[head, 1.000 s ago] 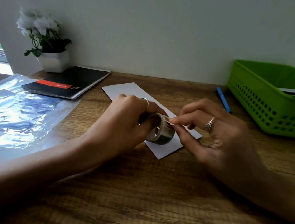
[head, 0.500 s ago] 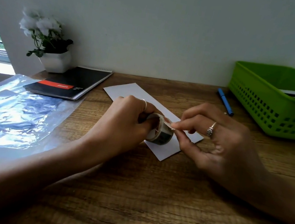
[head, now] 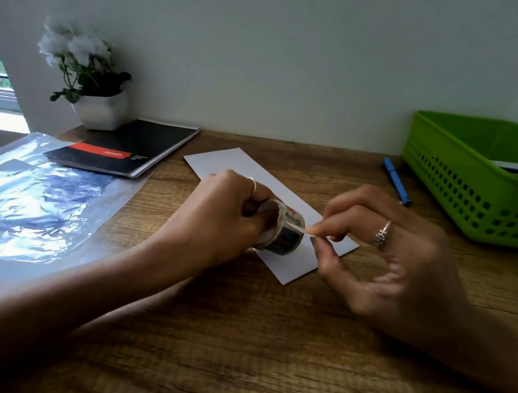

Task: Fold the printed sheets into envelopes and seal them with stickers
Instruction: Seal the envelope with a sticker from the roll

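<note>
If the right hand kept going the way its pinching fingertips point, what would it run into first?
The right hand points leftward, pinching the sticker end. Straight on it would first meet the sticker roll, which the left hand holds above the folded white sheet. Little gap shows between them, though depth is hard to judge.

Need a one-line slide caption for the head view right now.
Left hand holds a sticker roll over a folded white sheet while the right hand peels its end.

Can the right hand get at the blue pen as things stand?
Probably yes, once freed. The right hand is pinching the peeled end of the sticker roll; the blue pen lies just beyond it on bare desk, nothing between them, beside the green basket.
</note>
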Motion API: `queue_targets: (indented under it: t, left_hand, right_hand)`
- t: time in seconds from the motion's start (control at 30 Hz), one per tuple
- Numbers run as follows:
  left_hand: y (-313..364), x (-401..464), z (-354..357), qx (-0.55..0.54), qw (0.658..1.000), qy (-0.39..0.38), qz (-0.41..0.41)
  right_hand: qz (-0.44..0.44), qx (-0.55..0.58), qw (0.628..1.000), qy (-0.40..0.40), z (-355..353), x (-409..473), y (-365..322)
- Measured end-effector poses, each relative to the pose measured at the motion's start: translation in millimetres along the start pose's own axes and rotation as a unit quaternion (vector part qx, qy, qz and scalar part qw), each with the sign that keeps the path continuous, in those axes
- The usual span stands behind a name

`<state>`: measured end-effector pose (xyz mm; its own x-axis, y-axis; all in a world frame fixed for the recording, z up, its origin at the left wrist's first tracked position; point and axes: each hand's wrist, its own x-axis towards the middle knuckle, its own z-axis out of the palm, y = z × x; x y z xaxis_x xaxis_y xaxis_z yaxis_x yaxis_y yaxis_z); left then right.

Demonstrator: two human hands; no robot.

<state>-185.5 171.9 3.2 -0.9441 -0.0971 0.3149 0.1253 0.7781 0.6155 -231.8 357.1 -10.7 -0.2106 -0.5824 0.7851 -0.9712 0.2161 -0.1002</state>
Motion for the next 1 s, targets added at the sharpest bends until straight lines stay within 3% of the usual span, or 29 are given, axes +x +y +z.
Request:
queue_targets:
  t: [0.2, 0.33, 0.5, 0.63, 0.73, 0.83, 1.0]
  left_hand:
    - [0, 1, -1, 0.013, 1.0, -0.003, 0.0]
    - [-1, 3, -2, -0.011, 0.999, -0.041, -0.008]
    - [5, -1, -8, -0.164, 0.978, -0.127, -0.037]
    - [7, 0, -10, -0.233, 0.963, -0.119, -0.063]
    - [3, 2, -10, -0.19, 0.981, -0.014, -0.043]
    - [8, -1, -10, -0.123, 0.99, 0.063, 0.022]
    - [26, -11, -13, -0.084, 0.996, -0.018, 0.013]
  right_hand:
    - [-0.002, 0.015, 1.0, -0.007, -1, 2, -3]
    - [0.084, 0.096, 0.992, -0.006, -1, 4, 0]
    - [0.229, 0.25, 0.941, 0.017, -2, 7, 0]
    - [0.288, 0.311, 0.905, 0.039, -3, 11, 0]
    - [0.312, 0.326, 0.891, 0.058, -2, 12, 3]
    - [0.314, 0.291, 0.901, 0.061, -1, 12, 3]
    - [0.289, 0.209, 0.933, 0.041, -1, 11, -2]
